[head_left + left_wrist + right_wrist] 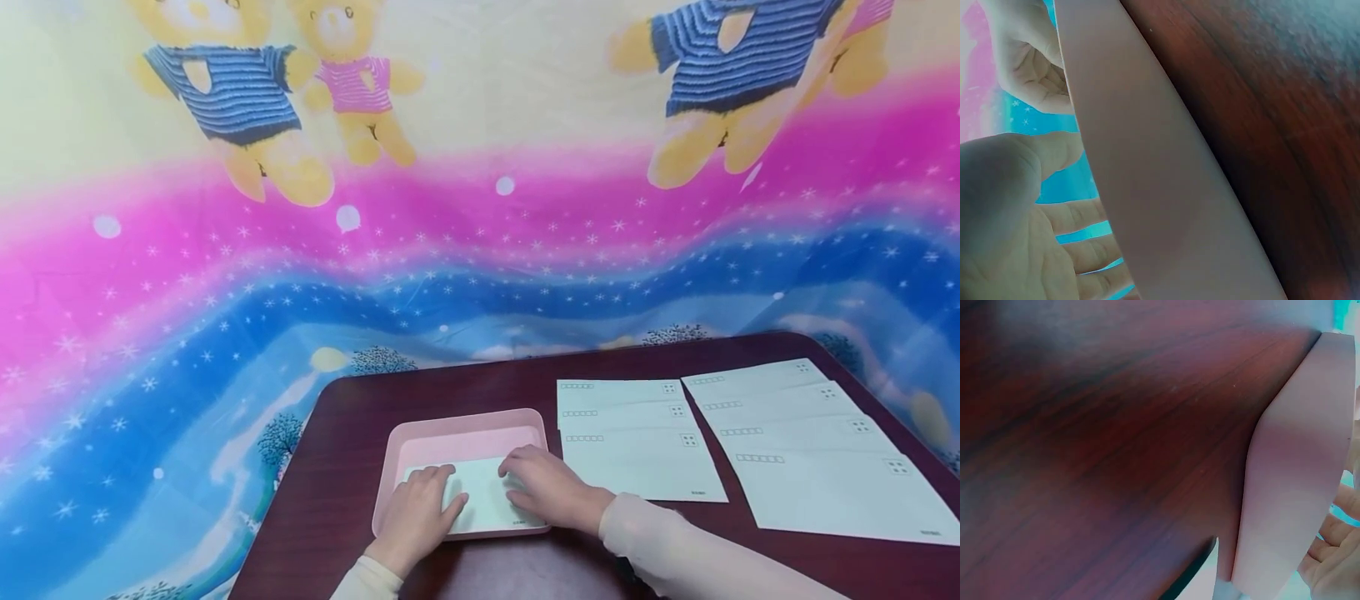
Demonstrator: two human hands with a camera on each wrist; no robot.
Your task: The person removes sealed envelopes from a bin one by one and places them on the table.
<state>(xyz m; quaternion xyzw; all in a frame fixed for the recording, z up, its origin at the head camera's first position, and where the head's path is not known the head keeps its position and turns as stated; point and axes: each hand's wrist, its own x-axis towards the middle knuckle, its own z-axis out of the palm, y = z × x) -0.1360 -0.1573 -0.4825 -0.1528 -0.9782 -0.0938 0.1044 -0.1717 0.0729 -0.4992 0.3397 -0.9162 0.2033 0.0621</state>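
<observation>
A pale envelope (480, 504) with small print at its lower right corner lies in a shallow pink tray (468, 421). My left hand (416, 512) rests over its left part, thumb spread from the fingers. Over its right side reaches my right hand (551, 487), with fingers bent loosely and the thumb apart. In the left wrist view the tray's side wall (1154, 156) hides the left fingertips, while the fingers (1079, 215) extend behind it. The right wrist view mostly shows the tray's outer wall (1297, 462), with part of a hand (1341, 562) beyond it.
Right of the tray, overlapping envelopes (637, 467) form one column. A second column of overlapping envelopes (847, 492) lies farther right, near the table's edge. All rest on a dark reddish-brown table (337, 450). Behind it hangs a colourful cloth (480, 225) with printed bears.
</observation>
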